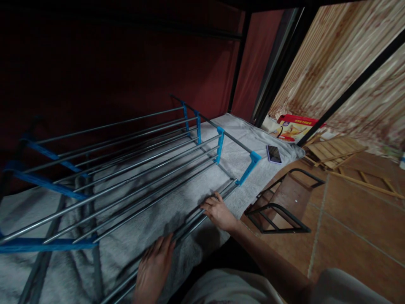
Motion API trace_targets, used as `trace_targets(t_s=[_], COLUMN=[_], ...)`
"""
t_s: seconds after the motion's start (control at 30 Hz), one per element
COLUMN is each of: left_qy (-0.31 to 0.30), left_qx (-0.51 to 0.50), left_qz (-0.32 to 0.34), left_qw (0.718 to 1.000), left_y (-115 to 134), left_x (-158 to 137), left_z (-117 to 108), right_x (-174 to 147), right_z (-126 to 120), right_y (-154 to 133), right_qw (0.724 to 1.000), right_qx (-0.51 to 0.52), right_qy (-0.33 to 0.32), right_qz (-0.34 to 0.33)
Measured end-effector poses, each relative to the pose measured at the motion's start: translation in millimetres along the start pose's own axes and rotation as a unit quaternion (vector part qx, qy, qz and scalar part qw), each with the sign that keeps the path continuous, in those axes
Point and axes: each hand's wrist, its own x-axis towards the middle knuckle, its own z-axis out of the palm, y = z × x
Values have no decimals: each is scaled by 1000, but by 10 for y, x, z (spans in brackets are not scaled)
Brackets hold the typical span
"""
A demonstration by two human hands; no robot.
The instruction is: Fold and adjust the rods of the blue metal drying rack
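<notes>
1. On the bed, atop a grey blanket (pixel 177 211), lies a metal rack (pixel 133 169) of long steel rods joined by blue plastic connectors (pixel 250 165); it rests on its side and fills most of the mattress.
2. Nearest the bed's edge, both hands rest on the lowest pair of rods (pixel 190 223). The right hand (pixel 218 211) has its fingers curled over them in a loose grip, not clenched. The left hand (pixel 155 264) lies flatter along the same rods, fingers spread; whether it grasps them underneath I cannot tell.
3. Risk: the rods seem only pushed into the connectors. A hard pull or twist at this one pair could pop a rod out and let the frame sag or fold.
4. Risk: fingers sit between close-set rods; if the rods shift together they could be pinched.
5. Risk: a phone (pixel 274 154) lies on the blanket near the rack's far corner, close to the bed's edge. Dragging the rack or blanket could knock it to the tiled floor (pixel 348 219).
6. Risk: a black wire frame (pixel 278 211) stands on the floor just beside the bed; a slipping rack could strike it.
</notes>
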Motion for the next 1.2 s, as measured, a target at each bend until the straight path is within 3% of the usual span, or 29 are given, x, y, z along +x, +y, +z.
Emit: trace_targets(t_s=[0.23, 0.8, 1.2], left_qy=[-53, -8, -19], left_qx=[-51, -72, -68], left_qz=[-12, 1, 1], left_qw=[997, 997, 997], left_y=[240, 351, 385], left_x=[239, 345, 403], left_z=[-70, -83, -149], right_x=[-20, -146, -179], right_z=[-17, -225, -273], right_y=[-187, -52, 24], right_qw=[999, 998, 997], right_qx=[-19, 5, -5], right_qy=[23, 67, 77], right_qz=[-42, 2, 1])
